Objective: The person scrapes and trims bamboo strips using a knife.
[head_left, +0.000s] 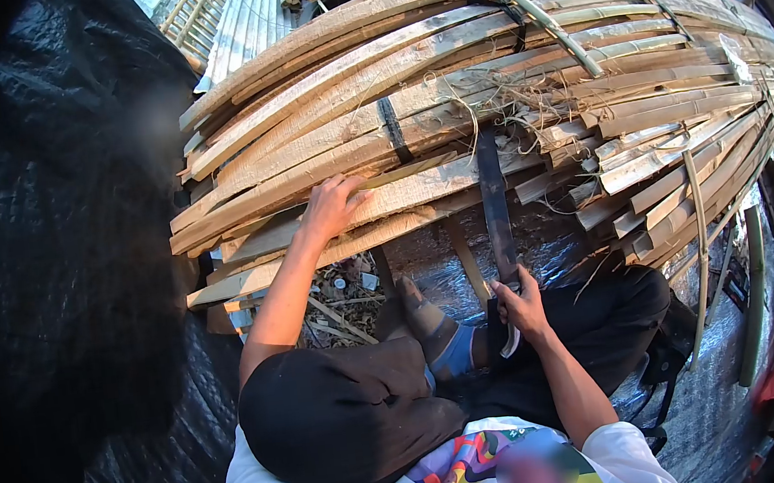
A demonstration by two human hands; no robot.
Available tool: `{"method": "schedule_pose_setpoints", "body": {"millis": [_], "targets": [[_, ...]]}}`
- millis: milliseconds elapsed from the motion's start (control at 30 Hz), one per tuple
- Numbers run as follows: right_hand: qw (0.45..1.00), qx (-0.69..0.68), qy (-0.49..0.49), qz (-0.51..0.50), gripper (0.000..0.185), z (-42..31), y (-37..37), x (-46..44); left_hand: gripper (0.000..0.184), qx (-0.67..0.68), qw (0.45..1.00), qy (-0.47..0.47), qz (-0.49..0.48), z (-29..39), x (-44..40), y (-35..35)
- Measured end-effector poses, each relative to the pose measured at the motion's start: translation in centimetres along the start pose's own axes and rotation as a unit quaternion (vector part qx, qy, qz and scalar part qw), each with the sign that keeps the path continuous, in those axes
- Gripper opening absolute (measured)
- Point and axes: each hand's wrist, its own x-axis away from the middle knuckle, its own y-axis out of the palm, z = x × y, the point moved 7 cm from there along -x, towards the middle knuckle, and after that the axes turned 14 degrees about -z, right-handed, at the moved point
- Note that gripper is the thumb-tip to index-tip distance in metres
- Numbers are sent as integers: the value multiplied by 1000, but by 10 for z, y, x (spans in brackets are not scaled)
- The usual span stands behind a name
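My right hand (522, 303) is wrapped round the handle of a machete (494, 199). Its long dark blade points away from me, with the far end over the wooden boards. Farther left, my left hand (332, 208) rests on the near boards (419, 187), fingers bent round one end of a thin yellowish bamboo strip (410, 170). That strip lies along the boards towards the blade, and its end under my fingers is hidden. Frayed fibres (518, 103) cling around the wood near the blade tip.
Beyond my hands lies a big stack of long boards (331, 51), with dark straps round it. Split bamboo (678, 171) is bundled at the right. A black tarp (82, 271) covers the left side. My bent legs (581, 325) are below the machete, with wood scraps (342, 306) on the ground.
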Motion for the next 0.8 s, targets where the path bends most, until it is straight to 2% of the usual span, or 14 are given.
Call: {"method": "schedule_pose_setpoints", "body": {"millis": [67,167,233,300,367,433,500,567,633,700,767,800], "targets": [[1000,0,-1,8,21,1,-2,-1,39,21,995,57,76,0,4,-21],[1000,-6,0,9,22,4,-3,-2,35,-5,989,85,119,7,18,-65],[1000,2,4,10,21,2,-2,0,32,-36,988,60,138,12,30,-102],[1000,7,7,12,21,3,-3,1,27,6,994,-47,100,-5,37,-132],[1000,15,-11,9,21,-2,-1,1,23,183,947,90,248,-23,44,-159],[1000,22,-15,3,22,-5,1,5,19,82,934,116,328,-22,53,-199],[999,31,-17,-6,22,-8,5,9,22,226,881,104,402,-21,53,-232],[999,40,-28,-9,22,-13,8,12,28,299,823,168,452,9,52,-268],[998,53,-40,-15,22,-15,10,14,41,412,771,218,433,4,33,-288],[996,68,-55,-21,21,-19,13,16,49,468,734,206,448,13,15,-301],[996,74,-48,-11,22,-23,13,18,48,502,728,195,425,28,-4,-308],[996,79,-45,-15,20,-26,14,19,46,468,742,214,429,29,-14,-314]]}}
